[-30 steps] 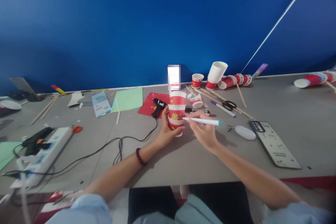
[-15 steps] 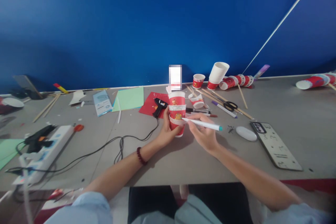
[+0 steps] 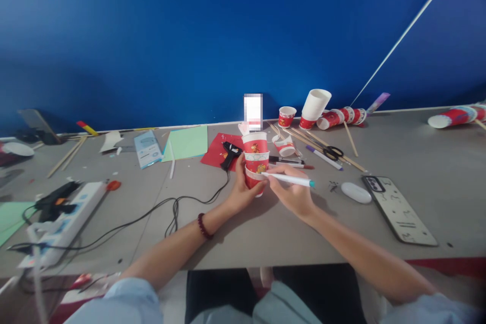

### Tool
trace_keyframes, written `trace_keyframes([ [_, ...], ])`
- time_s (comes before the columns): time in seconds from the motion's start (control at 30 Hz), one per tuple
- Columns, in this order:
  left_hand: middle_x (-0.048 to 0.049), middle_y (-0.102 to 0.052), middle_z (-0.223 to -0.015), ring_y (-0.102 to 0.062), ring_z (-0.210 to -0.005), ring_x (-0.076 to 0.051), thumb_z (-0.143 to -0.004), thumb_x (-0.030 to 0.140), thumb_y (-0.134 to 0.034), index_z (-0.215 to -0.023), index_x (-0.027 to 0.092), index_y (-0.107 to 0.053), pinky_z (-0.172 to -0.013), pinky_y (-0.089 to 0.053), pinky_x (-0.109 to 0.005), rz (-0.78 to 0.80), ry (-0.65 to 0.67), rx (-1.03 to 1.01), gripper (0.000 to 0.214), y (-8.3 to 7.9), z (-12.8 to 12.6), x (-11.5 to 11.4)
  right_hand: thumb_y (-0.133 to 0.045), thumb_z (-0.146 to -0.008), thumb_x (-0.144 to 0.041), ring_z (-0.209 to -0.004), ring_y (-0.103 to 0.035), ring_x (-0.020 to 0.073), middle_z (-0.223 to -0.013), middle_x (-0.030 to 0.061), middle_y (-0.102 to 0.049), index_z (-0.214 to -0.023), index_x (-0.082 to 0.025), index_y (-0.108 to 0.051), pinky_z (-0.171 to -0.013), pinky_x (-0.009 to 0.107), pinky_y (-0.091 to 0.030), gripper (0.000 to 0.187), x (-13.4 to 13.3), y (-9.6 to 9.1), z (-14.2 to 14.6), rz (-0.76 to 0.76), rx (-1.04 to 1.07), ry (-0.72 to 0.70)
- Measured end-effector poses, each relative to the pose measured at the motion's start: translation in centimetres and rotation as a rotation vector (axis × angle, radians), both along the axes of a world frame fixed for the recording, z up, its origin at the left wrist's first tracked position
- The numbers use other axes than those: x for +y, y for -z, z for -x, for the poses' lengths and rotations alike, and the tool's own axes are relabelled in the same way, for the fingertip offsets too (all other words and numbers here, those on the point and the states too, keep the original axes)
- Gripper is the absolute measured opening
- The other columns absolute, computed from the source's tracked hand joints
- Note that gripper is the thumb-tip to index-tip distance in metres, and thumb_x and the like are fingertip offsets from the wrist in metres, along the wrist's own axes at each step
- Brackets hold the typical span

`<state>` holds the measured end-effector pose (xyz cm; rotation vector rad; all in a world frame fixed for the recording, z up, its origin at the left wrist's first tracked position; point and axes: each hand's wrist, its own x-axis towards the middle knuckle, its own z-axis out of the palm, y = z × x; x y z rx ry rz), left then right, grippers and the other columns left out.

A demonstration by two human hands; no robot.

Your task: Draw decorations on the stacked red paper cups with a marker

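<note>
A stack of red paper cups [image 3: 255, 146] with white rims stands upright in front of me. My left hand [image 3: 242, 183] is closed around its lower part, thumb across the front. Between the fingers of my right hand [image 3: 292, 190] is a white marker [image 3: 290, 179] with a teal end. Its tip meets the cups near the lowest visible rim; whether it touches cannot be told for sure. Just behind my left hand lies a black glue gun [image 3: 231, 155] on red paper [image 3: 212, 154].
To the right lie scissors [image 3: 333, 153], a purple-capped marker [image 3: 324, 158], a white oval case [image 3: 356, 193] and a phone [image 3: 400, 211]. More cups [image 3: 316, 106] stand by the wall. At left are a power strip [image 3: 72, 223], green paper [image 3: 188, 143] and a black cable [image 3: 152, 210].
The cup stack has turned slightly, so its printed figures sit further right. The marker and my right fingers have shifted a little to the left.
</note>
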<state>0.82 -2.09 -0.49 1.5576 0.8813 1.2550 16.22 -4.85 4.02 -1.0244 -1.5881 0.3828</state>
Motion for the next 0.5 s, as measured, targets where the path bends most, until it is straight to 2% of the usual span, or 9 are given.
trace_keyframes([
  [0.5,-0.0158,-0.029,-0.151,-0.035,-0.14,-0.03,-0.079,0.049,-0.069,-0.149,0.028,-0.008,-0.115,-0.028,-0.049,-0.041,0.007,0.035,0.096,0.69,0.13,0.22,-0.061,-0.084,-0.019,-0.074,-0.07,0.0178,-0.079,0.0027,-0.073,-0.084,-0.022,-0.066,-0.069,0.03,-0.057,0.006,0.04,0.24,0.08,-0.01,-0.003,0.007],
])
